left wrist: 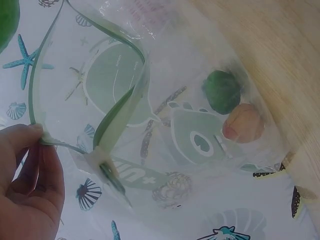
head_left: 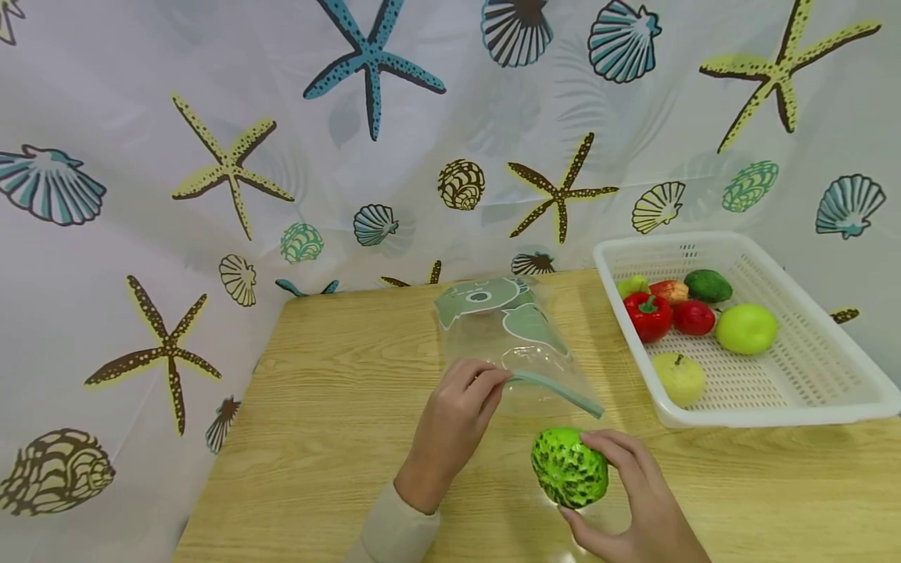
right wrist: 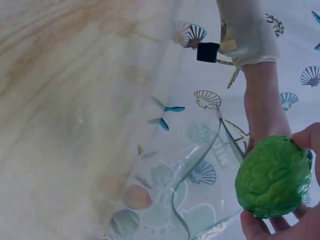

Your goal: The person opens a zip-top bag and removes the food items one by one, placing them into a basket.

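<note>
A clear zip bag (head_left: 493,340) with green printed shapes lies on the table. My left hand (head_left: 457,410) pinches its green zip edge between thumb and fingers. In the left wrist view the mouth of the bag gapes, and a dark green round piece (left wrist: 222,92) and an orange-pink piece (left wrist: 244,123) show through the plastic. My right hand (head_left: 647,496) grips a bumpy bright green custard apple (head_left: 568,467), thumb on one side and fingers on the other. It is held on the near side of the bag's mouth.
At the right stands a white plastic basket (head_left: 774,414) with slotted walls. Inside are a red bell pepper (head_left: 649,317), a green apple (head_left: 746,328), a pale yellow-green pear (head_left: 678,379) and several other pieces. Behind the wooden table (head_left: 331,438) hangs a sheet with starfish and shells.
</note>
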`<action>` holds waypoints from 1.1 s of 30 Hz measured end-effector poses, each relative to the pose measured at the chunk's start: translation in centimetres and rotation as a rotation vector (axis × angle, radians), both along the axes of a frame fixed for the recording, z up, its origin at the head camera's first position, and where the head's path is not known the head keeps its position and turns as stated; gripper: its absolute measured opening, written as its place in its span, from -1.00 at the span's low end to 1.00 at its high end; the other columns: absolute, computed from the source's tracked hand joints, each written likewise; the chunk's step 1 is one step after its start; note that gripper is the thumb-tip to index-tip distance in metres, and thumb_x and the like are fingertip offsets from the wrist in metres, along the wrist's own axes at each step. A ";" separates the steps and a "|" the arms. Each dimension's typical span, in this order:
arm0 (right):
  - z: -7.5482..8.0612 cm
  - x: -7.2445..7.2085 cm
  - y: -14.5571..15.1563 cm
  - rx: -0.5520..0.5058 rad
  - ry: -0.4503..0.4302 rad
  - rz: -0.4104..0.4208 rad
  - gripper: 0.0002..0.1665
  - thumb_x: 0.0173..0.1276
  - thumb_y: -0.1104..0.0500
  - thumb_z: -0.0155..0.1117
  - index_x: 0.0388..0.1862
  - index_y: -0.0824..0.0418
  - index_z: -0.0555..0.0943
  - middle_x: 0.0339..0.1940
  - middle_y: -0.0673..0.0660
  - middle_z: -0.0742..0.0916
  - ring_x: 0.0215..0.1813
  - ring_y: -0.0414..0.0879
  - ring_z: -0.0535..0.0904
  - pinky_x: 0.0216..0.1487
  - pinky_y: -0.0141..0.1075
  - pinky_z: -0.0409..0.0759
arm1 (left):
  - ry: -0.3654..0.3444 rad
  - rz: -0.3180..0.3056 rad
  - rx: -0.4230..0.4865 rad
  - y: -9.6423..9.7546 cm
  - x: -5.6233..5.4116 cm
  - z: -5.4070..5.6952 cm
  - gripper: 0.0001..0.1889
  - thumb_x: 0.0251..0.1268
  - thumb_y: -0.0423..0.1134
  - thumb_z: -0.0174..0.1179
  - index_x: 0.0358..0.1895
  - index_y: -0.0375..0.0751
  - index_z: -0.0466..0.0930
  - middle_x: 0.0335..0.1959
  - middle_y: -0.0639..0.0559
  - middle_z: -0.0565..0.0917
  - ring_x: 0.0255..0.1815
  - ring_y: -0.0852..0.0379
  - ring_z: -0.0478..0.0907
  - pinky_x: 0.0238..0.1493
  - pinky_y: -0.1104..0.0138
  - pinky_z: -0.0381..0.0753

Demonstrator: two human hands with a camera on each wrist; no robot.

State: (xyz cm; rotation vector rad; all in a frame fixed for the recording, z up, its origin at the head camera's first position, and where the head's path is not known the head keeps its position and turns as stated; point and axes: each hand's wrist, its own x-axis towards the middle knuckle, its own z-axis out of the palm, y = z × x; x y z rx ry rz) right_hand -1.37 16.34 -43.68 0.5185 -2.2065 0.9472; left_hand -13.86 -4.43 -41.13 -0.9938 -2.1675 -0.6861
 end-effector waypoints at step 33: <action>6.0 -1.7 11.9 0.054 0.018 -0.377 0.29 0.15 -0.63 0.03 0.18 0.59 0.43 0.16 -0.12 0.44 0.28 -0.60 0.11 0.11 -0.87 0.10 | 0.008 -0.005 0.018 -0.3 -0.3 -0.2 -0.80 0.15 -0.40 0.42 -0.16 -0.14 0.73 -0.22 0.06 0.68 -0.16 0.18 0.61 -0.10 0.53 0.65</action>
